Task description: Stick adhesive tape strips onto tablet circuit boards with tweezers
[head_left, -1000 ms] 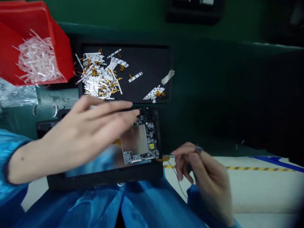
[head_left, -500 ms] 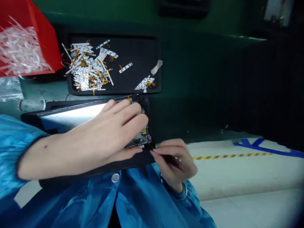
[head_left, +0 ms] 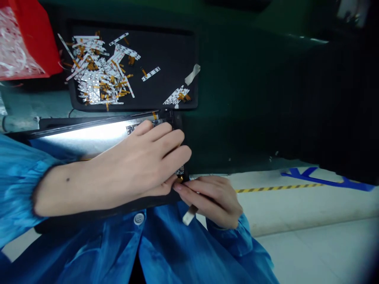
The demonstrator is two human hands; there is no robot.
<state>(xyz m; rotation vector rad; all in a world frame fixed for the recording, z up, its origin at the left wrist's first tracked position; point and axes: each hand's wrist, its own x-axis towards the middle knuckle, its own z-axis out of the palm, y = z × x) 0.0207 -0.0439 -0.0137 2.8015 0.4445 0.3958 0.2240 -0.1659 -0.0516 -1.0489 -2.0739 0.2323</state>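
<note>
A circuit board [head_left: 132, 128] lies in a black frame [head_left: 74, 217], mostly hidden under the left hand [head_left: 139, 163], whose fingers sit together, curved over it. The right hand [head_left: 211, 201] is just beside the frame's lower edge, its fingers pressed together, pinching a white strip [head_left: 188, 215] with an amber flex tip [head_left: 180, 179] right at the board's edge. Beyond the frame, a black tray [head_left: 162, 47] holds a heap of similar strips [head_left: 97, 71], and a red bin [head_left: 29, 43] of white scraps [head_left: 12, 47] stands at upper left.

Head-worn view, angled down, close above hands [head_left: 142, 161]
</note>
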